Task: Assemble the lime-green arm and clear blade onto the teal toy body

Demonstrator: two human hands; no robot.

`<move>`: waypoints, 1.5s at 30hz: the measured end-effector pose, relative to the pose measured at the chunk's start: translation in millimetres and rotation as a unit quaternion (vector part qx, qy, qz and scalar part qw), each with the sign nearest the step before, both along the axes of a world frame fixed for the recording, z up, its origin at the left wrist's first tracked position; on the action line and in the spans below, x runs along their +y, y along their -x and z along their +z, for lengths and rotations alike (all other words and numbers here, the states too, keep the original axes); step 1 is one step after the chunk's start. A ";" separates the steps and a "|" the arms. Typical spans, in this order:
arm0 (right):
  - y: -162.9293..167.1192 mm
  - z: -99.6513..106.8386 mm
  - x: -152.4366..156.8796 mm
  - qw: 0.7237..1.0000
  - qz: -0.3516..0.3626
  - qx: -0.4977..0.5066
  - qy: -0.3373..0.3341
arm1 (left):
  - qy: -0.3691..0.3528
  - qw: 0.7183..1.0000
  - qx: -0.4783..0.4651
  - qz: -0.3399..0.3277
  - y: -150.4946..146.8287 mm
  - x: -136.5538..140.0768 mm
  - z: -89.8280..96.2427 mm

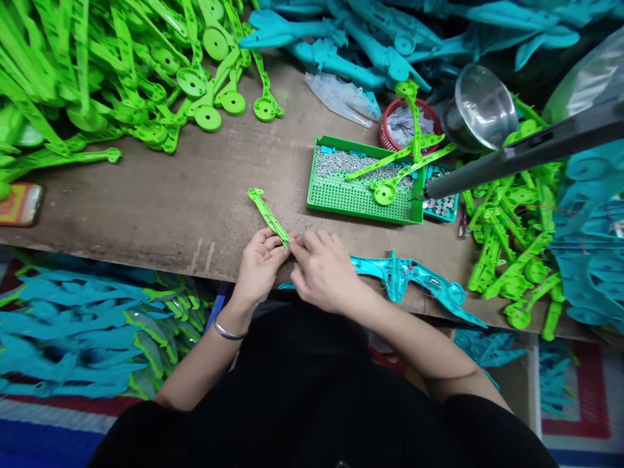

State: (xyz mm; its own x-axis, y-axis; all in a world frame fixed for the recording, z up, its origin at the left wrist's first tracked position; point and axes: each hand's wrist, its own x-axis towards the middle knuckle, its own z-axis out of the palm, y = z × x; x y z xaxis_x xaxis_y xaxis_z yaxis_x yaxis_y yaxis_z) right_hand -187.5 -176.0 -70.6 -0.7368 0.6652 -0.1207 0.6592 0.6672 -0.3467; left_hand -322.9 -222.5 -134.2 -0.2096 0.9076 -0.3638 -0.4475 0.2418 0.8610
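A: Pinching the near end of that green strip (pixel 268 216), are you? Both sets of fingers look closed on it at the bench edge (pixel 160 214).

B: Yes. Your left hand (pixel 258 266) and right hand (pixel 324 270) meet there, the strip's far end resting on the wood.

A: So you're mid-fitting, I'd judge. The teal shell (pixel 414 279) lies just beside your right wrist; next calls for a steady alignment, and perhaps a screw from the green tray (pixel 361 198).

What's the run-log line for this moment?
left hand: grips green strip | right hand: pinches same strip | teal part: beside right hand | green tray: behind hands
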 end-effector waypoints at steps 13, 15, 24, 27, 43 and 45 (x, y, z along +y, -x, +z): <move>35.8 -7.4 84.7 0.903 -0.003 0.280 0.325 | -0.022 0.999 -0.023 0.011 1.4 4.2 0.7; 35.1 -9.3 85.7 0.911 -0.036 0.275 0.304 | -0.013 0.999 -0.048 0.014 2.8 5.6 2.6; 40.7 -1.2 73.3 0.957 -0.062 0.209 0.191 | -0.002 0.994 -0.100 0.041 4.9 10.8 4.0; 43.5 0.0 71.7 0.960 -0.052 0.201 0.190 | -0.004 0.995 -0.092 0.039 4.9 11.9 2.8; 41.1 5.6 80.3 0.971 0.023 0.176 0.160 | -0.055 0.993 -0.076 0.075 -2.8 14.4 -13.2; 41.8 4.8 84.5 0.971 0.036 0.182 0.153 | -0.053 0.992 -0.078 0.079 -3.7 14.5 -13.7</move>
